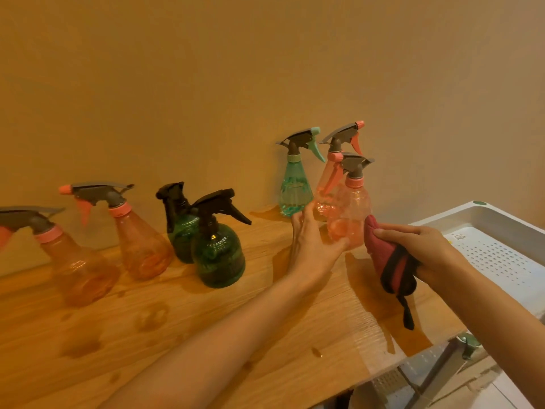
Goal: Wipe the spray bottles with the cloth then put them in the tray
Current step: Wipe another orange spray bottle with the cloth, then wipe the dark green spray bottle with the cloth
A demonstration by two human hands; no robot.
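While the wooden tabletop (206,335) carries wet patches near its right end, a white perforated tray (498,255) sits at the far right with part of it running out of view. Seven spray bottles stand upright along the wall, long axes vertical: two orange ones (85,270) at the left with nozzles pointing left, two dark green round ones (218,255) in the middle whose black triggers point right, and a teal bottle (295,193) beside a rear pink bottle (330,184), both with nozzles pointing right. In front of these stands the nearer pink spray bottle (351,211), its grey head turned so the nozzle faces left. The left hand (312,243) reaches forward with the arm extended, thumb and fingers curled around that bottle's lower body. The right hand (424,249) grips a bunched red cloth (389,261) with dark trim, its upper end touching the bottle's right side.
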